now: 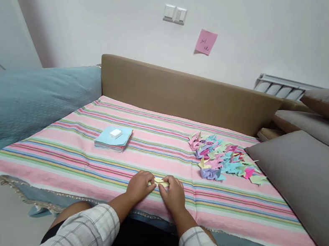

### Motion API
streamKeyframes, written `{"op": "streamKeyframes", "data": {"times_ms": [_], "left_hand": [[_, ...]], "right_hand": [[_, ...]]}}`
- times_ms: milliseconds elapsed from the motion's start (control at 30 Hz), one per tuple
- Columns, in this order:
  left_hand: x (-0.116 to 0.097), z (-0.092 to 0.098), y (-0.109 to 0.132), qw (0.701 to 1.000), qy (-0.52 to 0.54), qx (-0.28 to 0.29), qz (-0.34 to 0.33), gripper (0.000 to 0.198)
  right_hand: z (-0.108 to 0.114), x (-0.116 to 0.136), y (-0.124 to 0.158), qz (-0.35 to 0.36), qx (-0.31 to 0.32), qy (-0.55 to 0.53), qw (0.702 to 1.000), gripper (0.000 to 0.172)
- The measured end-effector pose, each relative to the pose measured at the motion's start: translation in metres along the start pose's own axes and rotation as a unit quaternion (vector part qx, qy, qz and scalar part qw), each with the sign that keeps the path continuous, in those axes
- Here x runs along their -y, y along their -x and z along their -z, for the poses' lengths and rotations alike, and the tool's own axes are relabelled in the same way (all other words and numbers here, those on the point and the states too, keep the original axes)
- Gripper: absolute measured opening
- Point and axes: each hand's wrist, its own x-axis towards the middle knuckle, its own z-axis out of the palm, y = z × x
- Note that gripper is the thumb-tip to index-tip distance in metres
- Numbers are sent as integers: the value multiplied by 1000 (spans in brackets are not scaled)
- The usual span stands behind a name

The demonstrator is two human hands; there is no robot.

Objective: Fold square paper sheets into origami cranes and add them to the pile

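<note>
The left hand [139,187] and right hand [174,194] pinch a folded yellow paper [159,180] at the near side of the striped cloth [163,129]. Beyond them, to the left, a white block [115,133] sits on a paper stack [111,146]; to the right, colourful folded papers [220,158] lie heaped near grey cushions [292,175]. A pink note [206,42] hangs beside switches [174,14].

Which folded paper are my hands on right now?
The pale yellow piece between your left hand and right hand; the other folded papers lie untouched in a multicoloured spread farther right.
</note>
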Motion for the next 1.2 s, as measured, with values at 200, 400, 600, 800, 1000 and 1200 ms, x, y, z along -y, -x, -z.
{"op": "streamKeyframes", "data": {"times_ms": [200,400,600,800,1000,1200], "left_hand": [[-1,2,0,1000,0,8,4,5],[-2,1,2,1000,-3,-2,10,8],[0,0,3,1000,-2,-8,18,12],[0,1,4,1000,6,-9,16,10],[1,2,3,1000,17,0,-10,15],[0,3,2,999,17,13,-38,11]], "right_hand": [[3,1,2,62,21,18,998,15],[3,4,1,64,13,19,998,14],[-2,8,-1,34,-10,38,999,17],[-6,7,-1,4,-29,20,999,16],[-4,8,-2,32,-15,42,998,12],[-2,7,1,42,-4,39,998,13]]}}
